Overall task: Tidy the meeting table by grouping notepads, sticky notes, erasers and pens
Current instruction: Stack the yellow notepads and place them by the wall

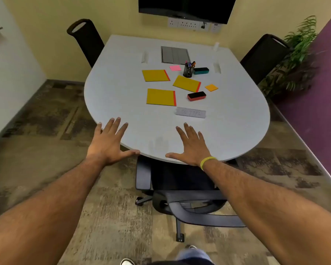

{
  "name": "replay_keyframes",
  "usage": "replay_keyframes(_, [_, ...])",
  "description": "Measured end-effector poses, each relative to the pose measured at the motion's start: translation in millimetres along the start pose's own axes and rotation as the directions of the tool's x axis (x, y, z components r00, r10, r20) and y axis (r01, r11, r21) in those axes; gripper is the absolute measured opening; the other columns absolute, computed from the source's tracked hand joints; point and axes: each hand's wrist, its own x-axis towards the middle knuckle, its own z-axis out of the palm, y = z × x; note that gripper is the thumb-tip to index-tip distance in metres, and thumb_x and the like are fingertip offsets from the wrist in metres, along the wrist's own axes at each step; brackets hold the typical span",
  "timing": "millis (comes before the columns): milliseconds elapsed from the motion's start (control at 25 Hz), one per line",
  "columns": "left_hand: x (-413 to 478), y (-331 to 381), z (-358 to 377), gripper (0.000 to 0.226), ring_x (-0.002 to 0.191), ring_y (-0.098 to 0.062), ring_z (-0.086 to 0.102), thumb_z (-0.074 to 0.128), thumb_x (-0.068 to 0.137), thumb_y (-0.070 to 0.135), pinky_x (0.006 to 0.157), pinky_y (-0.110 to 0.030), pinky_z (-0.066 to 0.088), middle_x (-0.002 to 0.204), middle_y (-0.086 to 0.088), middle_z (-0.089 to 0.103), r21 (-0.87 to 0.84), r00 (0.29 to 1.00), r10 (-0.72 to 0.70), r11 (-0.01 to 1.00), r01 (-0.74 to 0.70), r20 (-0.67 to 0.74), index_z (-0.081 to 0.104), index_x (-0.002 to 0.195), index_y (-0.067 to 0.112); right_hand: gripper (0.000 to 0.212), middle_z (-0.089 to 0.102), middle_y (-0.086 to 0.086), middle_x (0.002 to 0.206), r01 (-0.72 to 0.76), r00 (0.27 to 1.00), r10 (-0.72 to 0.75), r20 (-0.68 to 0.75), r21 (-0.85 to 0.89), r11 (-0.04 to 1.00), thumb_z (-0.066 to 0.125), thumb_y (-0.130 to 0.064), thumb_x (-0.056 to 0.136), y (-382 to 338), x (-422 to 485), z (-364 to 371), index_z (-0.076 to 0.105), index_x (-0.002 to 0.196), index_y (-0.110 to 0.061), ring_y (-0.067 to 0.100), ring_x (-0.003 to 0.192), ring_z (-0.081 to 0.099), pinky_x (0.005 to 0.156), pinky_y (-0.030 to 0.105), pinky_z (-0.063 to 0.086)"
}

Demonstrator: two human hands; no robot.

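Observation:
Three yellow notepads with red spines lie spread on the white table (122, 88): one far left (155, 75), one in the middle (186, 83), one nearer me (161, 97). A pink sticky pad (175, 68) and an orange sticky pad (211, 87) lie apart. A black mesh pen cup (188, 70) holds several pens. Beside it sits a teal eraser (201, 70); a red-and-black eraser (196, 96) lies closer. My left hand (108, 143) and my right hand (189, 145) hover flat with fingers spread over the near table edge, holding nothing.
A white paper label (191, 112) lies near the front. A grey cable hatch (175, 55) sits at the far centre. An office chair (182, 190) is tucked under the near edge; black chairs stand at the far left (86, 40) and right (264, 54). A plant (296, 52) stands right.

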Motion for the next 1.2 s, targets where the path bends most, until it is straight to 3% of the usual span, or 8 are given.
replay_keyframes(400, [-2,-113,44,0.122,0.151,-0.023,0.004,0.007,0.062,0.099,0.12,-0.054,0.005,0.164,-0.008,0.01,-0.042,0.995,-0.071,0.996,0.074,0.07,0.015,0.155,0.021,0.116,-0.013,0.002,0.164,-0.088,0.991,0.072,0.114,0.141,0.986,0.043,-0.091,0.067,-91,50,32,-0.005,0.155,-0.032,0.023,0.151,-0.008,0.121,0.05,-0.002])
replay_keyframes(680, [80,-198,66,0.123,0.152,-0.022,-0.002,0.002,0.059,0.099,0.119,-0.052,0.0,0.164,-0.006,0.002,0.007,0.984,-0.075,0.997,0.075,0.159,0.009,0.155,0.023,0.111,-0.014,0.0,0.164,-0.179,0.975,0.148,0.168,0.187,0.966,0.04,-0.09,0.07,-119,150,61,-0.004,0.155,-0.034,0.021,0.151,-0.009,0.121,0.049,-0.004])
replay_keyframes(880, [160,-242,57,0.121,0.151,-0.022,-0.006,0.004,0.061,0.099,0.121,-0.054,-0.002,0.164,-0.005,-0.005,0.068,0.98,0.019,0.997,-0.033,0.2,0.003,0.156,0.024,0.115,-0.013,0.0,0.164,-0.256,0.958,0.209,0.196,0.255,0.933,0.033,-0.094,0.065,-131,212,60,-0.004,0.155,-0.033,0.02,0.151,-0.01,0.121,0.048,-0.005])
replay_keyframes(1200, [314,-282,58,0.113,0.151,-0.021,-0.01,0.016,0.067,0.096,0.12,-0.052,-0.005,0.163,-0.003,-0.01,-0.025,0.965,0.236,0.972,-0.235,0.118,0.004,0.155,0.026,0.112,-0.009,0.002,0.164,-0.38,0.925,0.351,0.147,0.291,0.878,0.036,-0.09,0.068,-147,306,45,-0.002,0.156,-0.031,0.02,0.152,-0.006,0.121,0.047,-0.003])
